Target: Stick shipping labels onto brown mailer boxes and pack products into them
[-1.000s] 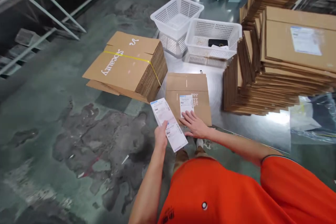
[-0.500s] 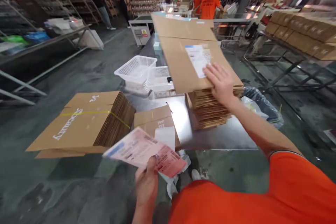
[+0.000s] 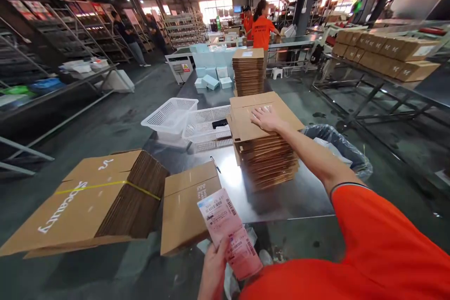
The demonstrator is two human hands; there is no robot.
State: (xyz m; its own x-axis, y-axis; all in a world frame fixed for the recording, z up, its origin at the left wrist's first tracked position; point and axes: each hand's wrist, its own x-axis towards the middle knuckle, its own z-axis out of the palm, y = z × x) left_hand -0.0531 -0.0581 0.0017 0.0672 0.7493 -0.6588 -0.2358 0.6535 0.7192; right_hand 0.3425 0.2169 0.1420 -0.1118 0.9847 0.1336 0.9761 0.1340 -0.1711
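Note:
My left hand [image 3: 215,262] pinches a bunch of pink and white shipping labels [image 3: 225,227], printed with barcodes, low in the middle of the head view. My right hand [image 3: 266,118] lies flat, fingers spread, on the top sheet of a stack of flattened cardboard boxes [image 3: 269,159]. A pale shiny patch shows beside its fingers; the palm hides part of the sheet. Left of the labels lies another flattened carton [image 3: 188,201] with white print, a pen [image 3: 215,164] at its far corner. A strapped bundle of flattened cartons [image 3: 87,201] lies farther left.
White plastic baskets [image 3: 172,115] stand behind on the metal table [image 3: 228,168], one holding a dark object. A second carton stack [image 3: 248,72] and light-blue boxes [image 3: 210,82] are beyond. A lined bin [image 3: 351,154] stands right. People work in the background.
The labelled carton sheet under my right hand was tilted up and hid the back stack; now the near stack's top lies flat. The labels in my left hand have turned more upright. The view has tilted up.

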